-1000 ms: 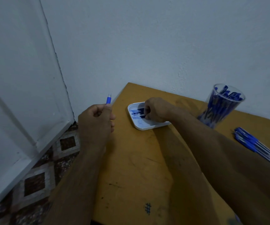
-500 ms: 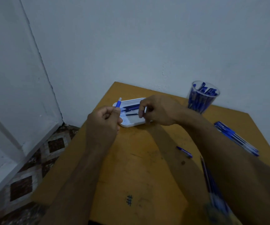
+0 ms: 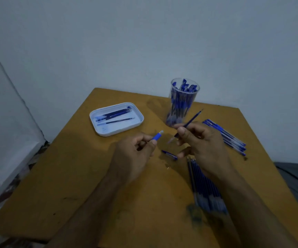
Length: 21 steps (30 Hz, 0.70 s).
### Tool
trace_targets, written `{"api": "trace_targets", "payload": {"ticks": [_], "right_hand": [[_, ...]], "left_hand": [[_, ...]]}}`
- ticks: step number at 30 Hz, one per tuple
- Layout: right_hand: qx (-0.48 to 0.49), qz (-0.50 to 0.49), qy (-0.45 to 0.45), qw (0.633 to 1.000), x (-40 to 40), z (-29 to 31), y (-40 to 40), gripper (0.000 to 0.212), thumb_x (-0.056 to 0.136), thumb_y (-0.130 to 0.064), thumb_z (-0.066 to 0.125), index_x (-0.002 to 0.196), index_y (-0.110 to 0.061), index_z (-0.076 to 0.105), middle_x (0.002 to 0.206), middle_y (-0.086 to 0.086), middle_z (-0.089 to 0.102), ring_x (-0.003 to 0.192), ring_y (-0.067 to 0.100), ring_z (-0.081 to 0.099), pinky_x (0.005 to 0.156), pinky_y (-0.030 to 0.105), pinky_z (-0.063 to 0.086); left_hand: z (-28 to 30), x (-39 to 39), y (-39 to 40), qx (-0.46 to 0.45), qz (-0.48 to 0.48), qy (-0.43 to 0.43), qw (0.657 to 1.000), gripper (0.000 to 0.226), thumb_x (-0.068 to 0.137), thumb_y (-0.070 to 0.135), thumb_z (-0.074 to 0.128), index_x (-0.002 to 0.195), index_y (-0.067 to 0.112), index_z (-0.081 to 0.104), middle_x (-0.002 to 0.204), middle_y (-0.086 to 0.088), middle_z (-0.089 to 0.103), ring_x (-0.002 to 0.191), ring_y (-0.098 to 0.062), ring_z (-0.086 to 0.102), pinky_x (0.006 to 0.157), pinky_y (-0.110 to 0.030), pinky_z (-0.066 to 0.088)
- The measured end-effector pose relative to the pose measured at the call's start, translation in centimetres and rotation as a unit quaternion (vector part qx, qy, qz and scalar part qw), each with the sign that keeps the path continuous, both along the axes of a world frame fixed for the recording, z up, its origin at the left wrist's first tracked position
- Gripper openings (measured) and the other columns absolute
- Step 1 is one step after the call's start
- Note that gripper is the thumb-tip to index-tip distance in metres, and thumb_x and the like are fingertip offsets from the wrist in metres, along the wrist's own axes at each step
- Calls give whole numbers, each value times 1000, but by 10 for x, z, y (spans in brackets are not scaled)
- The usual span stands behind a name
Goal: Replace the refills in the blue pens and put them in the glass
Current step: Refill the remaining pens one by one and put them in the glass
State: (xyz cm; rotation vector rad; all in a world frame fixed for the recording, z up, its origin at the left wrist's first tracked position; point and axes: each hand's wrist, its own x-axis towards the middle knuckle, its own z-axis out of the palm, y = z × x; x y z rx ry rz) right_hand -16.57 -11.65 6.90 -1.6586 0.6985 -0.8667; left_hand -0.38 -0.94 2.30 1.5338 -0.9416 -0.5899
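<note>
I read the current step as refill insertion for one pen. My left hand (image 3: 135, 151) is curled around a blue pen barrel with a clear open end (image 3: 157, 135), which points up and to the right. My right hand (image 3: 201, 143) pinches a thin dark-blue refill (image 3: 191, 121) between thumb and fingers, its writing tip angled up toward the wall. The two parts are near each other but apart, with a gap between them.

The next move, in my judgement, calls for lining the refill up with the barrel opening and sliding it in straight; the bore is narrow, so alignment matters.

The clear drinking glass (image 3: 184, 101), already packed with blue pens, stands behind my right hand on the orange wooden tabletop (image 3: 83, 176). A small blue pen cap (image 3: 169, 155) lies on the tabletop between the hands. A white rounded plastic tray (image 3: 116, 119) holding several refills sits to the far left. A row of blue pens (image 3: 228, 136) lies to the right, and a bundle of loose refills (image 3: 204, 188) lies under my right forearm, where a sweep of the arm could scatter it
</note>
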Motion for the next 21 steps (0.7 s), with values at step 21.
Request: {"api": "trace_targets", "payload": {"ticks": [21], "right_hand": [[97,-30,-65,993,-18,-11,7,17,109,-23,42,109,-6,46,87,19,75,80,39,75,61,44,63]], "left_hand": [[0,-25,-2,28,-71,-27,997,7,95,17,68,96,18,75,68,0,71,50,1,59,52,-13,44]]}}
